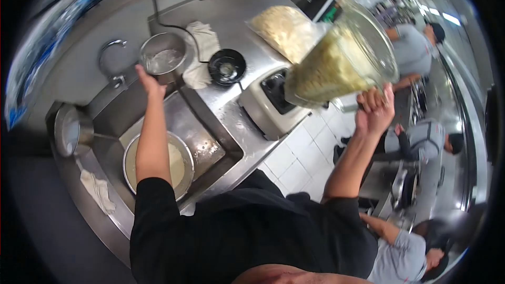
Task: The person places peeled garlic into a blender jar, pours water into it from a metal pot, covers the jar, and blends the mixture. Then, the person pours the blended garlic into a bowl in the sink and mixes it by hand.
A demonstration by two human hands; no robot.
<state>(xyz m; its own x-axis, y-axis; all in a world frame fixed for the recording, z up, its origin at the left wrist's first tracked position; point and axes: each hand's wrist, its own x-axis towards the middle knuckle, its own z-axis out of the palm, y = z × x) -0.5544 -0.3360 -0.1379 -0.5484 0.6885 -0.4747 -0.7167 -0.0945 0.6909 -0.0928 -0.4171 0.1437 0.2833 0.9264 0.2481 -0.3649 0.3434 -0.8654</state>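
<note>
Head view: right fingers (371, 98) curled round jug handle (345, 108)

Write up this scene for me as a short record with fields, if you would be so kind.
Right hand: grips the blender jug by its handle
Jug: tilted, yellowish food inside
Left hand: at the metal pot; grip unclear
Counter: blender base, bag of pale food, off-white cloth
Sink: metal bowl with pale contents
Others: three people in grey tops, at the picture's right
</note>
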